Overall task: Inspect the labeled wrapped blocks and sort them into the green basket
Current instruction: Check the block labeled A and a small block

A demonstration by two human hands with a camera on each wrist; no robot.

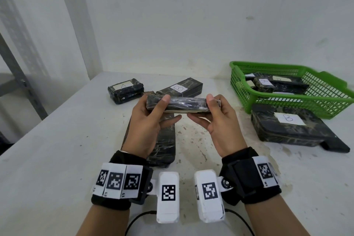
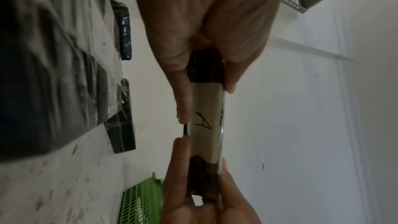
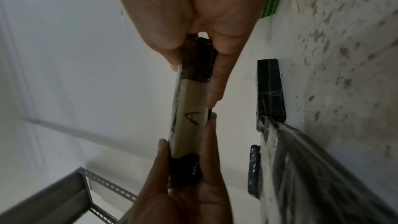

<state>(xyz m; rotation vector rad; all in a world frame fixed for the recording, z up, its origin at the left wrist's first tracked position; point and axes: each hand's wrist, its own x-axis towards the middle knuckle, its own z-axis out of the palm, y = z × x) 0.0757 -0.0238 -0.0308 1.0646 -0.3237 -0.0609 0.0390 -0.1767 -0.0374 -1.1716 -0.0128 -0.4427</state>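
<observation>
Both hands hold one dark wrapped block point(image 1: 183, 104) level above the table's middle. My left hand point(image 1: 171, 108) pinches its left end, thumb on top and fingers beneath. At the other end, my right hand point(image 1: 200, 107) pinches the same way. The wrist views show the block's underside, where a cream label point(image 2: 204, 122) carries a handwritten "A" point(image 3: 192, 117). The green basket point(image 1: 268, 64) stands at the back right, with several wrapped blocks inside.
On the white table lie a small block marked A point(image 1: 125, 90), a long block marked B point(image 1: 182, 87), an unlabelled long block point(image 1: 164, 145) below my hands, and a wide block marked B point(image 1: 291, 128) in front of the basket. A grey metal shelf point(image 1: 23, 82) stands at the left.
</observation>
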